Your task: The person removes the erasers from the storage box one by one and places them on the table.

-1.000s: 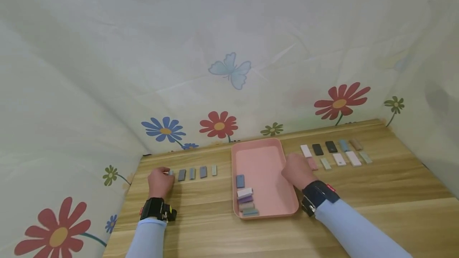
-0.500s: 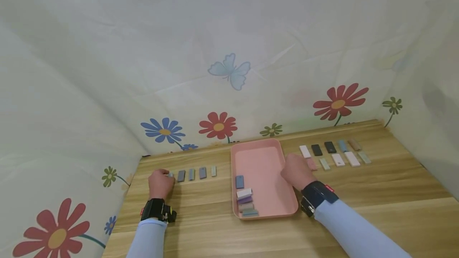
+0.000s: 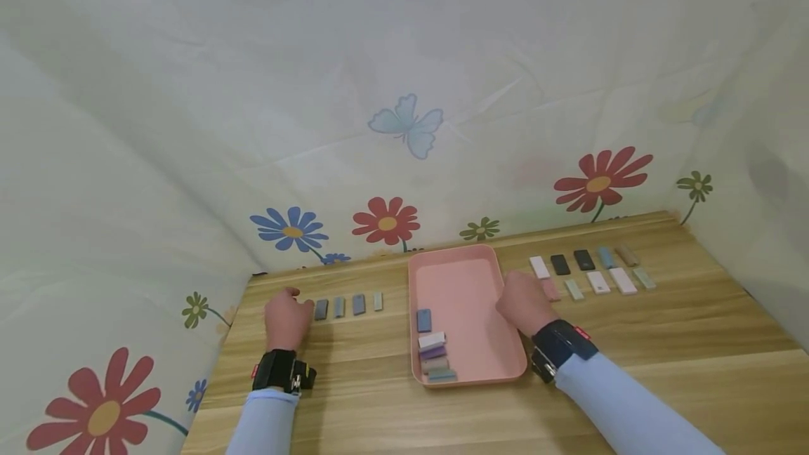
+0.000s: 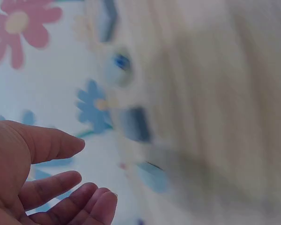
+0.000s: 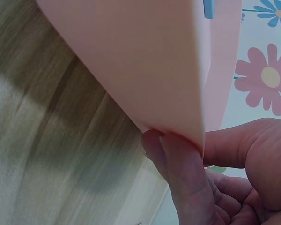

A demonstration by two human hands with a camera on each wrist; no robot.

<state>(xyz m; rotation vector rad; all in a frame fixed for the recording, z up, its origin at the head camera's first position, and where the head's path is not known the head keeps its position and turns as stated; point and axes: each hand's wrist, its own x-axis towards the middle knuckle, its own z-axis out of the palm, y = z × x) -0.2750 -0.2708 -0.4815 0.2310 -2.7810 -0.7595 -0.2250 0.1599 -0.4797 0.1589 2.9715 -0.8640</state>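
Observation:
A pink tray [image 3: 456,286] lies on the wooden table. My right hand [image 3: 523,302] pinches its right wall; in the right wrist view the fingers [image 5: 185,164] lie along one side of the wall and the thumb [image 5: 229,143] is on the other. My left hand [image 3: 288,321] hovers at the left end of a row of small rectangular blocks, near a dark grey block [image 3: 321,310]. The left wrist view shows the thumb [image 4: 56,143] apart from the loosely bent fingers, with nothing between them. A blue-grey block [image 3: 359,304] and a pale green block [image 3: 378,301] continue the row.
Inside the tray, a blue block [image 3: 424,320], a white block [image 3: 432,340] and several others lie along the left wall. Two rows of blocks, including a black block [image 3: 584,260] and a pink block [image 3: 551,290], lie right of the tray. A flowered curtain [image 3: 404,181] borders the table.
My left hand has moved slightly right and its fingers have parted. The pale block that showed at its fingertips is no longer visible in the head view. The right hand stays on the tray.

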